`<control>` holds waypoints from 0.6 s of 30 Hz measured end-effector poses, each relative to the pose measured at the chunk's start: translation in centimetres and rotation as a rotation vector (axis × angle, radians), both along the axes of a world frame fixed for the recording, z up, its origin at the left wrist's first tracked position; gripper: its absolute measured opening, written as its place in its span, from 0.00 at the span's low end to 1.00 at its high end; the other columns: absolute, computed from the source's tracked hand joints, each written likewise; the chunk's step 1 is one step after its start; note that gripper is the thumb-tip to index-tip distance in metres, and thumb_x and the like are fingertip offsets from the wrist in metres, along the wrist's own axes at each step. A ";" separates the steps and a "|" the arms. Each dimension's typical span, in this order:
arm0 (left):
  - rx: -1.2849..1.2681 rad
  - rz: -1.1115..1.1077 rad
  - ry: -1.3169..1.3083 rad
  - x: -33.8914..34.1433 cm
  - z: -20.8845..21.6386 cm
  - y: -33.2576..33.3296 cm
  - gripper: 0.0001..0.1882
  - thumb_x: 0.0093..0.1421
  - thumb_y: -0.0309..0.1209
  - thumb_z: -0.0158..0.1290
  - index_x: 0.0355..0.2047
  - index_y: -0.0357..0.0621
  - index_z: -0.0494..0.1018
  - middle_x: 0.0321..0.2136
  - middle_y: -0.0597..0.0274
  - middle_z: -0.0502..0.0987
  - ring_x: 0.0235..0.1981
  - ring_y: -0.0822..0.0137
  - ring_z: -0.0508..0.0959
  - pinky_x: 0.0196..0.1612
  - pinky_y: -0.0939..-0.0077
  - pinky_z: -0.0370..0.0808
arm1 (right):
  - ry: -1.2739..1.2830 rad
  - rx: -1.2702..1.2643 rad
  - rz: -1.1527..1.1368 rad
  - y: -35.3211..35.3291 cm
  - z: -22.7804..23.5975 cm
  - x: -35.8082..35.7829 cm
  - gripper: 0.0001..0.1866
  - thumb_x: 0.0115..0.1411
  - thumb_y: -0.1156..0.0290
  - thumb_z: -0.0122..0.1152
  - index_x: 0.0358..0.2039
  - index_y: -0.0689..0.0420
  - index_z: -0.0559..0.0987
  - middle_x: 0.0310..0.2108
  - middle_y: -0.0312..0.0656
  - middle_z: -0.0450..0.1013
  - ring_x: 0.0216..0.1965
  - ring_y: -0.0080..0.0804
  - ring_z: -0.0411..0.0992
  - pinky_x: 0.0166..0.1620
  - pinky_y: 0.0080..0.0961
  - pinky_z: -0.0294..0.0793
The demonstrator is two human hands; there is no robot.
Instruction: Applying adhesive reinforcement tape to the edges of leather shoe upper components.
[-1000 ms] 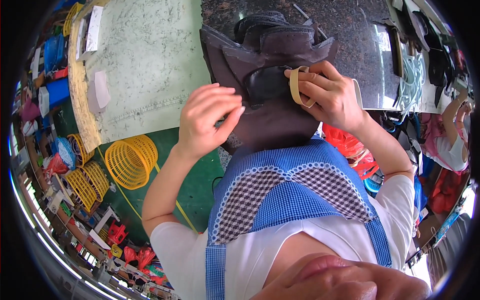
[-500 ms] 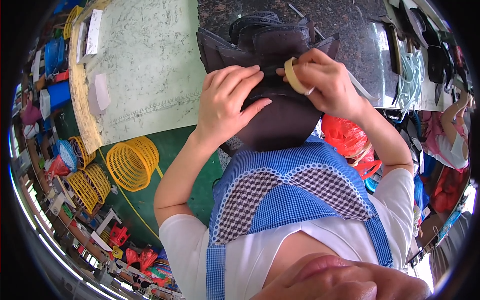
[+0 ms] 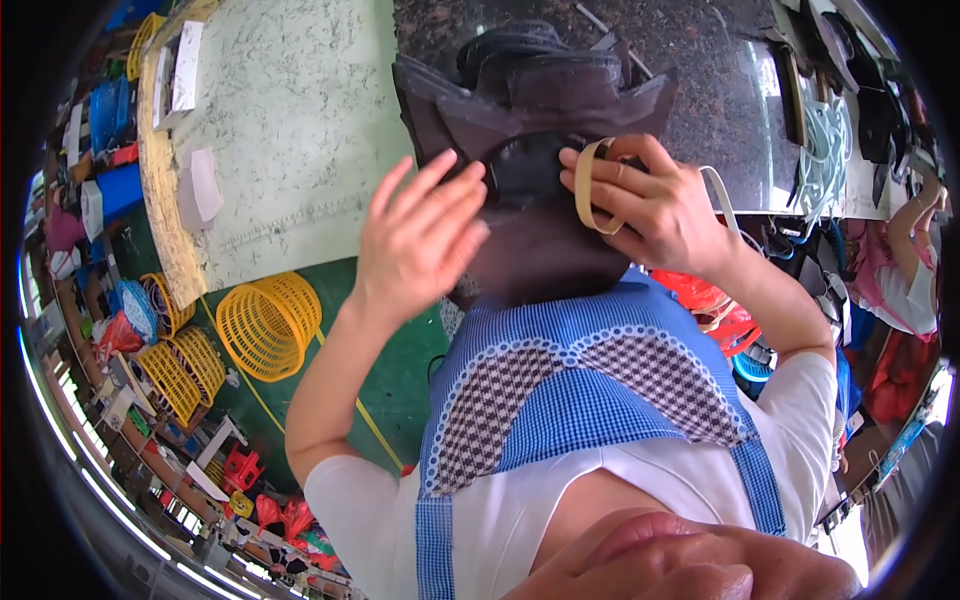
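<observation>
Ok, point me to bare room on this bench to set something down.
Widest: the pale board, between the pale scrap and the dark pieces. Smaller: the speckled stone, between those pieces and the pale cords. Crowded: over the pieces, where the right hand carries a tan ring, the left hand nearby.

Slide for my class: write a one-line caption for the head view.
Right hand carries a tan ring at dark brown material, left hand nearby with fingers spread.
</observation>
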State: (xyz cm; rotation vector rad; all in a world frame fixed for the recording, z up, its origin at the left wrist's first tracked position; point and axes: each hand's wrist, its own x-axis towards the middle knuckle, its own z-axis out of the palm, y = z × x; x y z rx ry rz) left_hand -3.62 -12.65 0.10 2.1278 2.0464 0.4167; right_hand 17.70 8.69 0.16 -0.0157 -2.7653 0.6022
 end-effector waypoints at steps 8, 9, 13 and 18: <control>0.351 0.277 -0.071 2.5 -1.6 4.9 0.15 0.56 0.31 0.65 0.43 0.44 0.76 0.44 0.59 0.76 0.48 0.54 0.73 0.51 0.62 0.70 | -0.015 -0.954 -0.144 3.4 0.3 1.2 0.08 0.60 0.71 0.65 0.38 0.60 0.82 0.44 0.40 0.81 0.44 0.28 0.77 0.44 0.27 0.79; 0.374 0.289 -0.223 2.3 -2.1 4.7 0.14 0.55 0.29 0.65 0.41 0.44 0.76 0.41 0.60 0.76 0.46 0.54 0.74 0.50 0.61 0.70 | 0.133 -0.991 -0.216 4.1 0.4 1.3 0.09 0.67 0.69 0.59 0.39 0.61 0.82 0.44 0.43 0.80 0.43 0.23 0.76 0.45 0.22 0.75; 0.384 0.434 -0.707 1.6 -1.3 3.7 0.13 0.59 0.26 0.64 0.41 0.42 0.72 0.32 0.64 0.77 0.32 0.68 0.76 0.39 0.72 0.74 | 0.194 -1.070 -0.534 6.3 1.0 3.8 0.09 0.69 0.68 0.56 0.38 0.59 0.81 0.40 0.39 0.81 0.32 0.15 0.69 0.34 0.11 0.63; 0.289 0.597 -0.788 -9.9 -0.2 0.3 0.05 0.68 0.24 0.55 0.43 0.38 0.74 0.27 0.76 0.69 0.28 0.83 0.67 0.33 0.87 0.65 | 0.163 -0.931 -0.482 4.2 1.8 5.1 0.08 0.68 0.71 0.56 0.37 0.63 0.80 0.36 0.41 0.80 0.32 0.20 0.71 0.38 0.19 0.70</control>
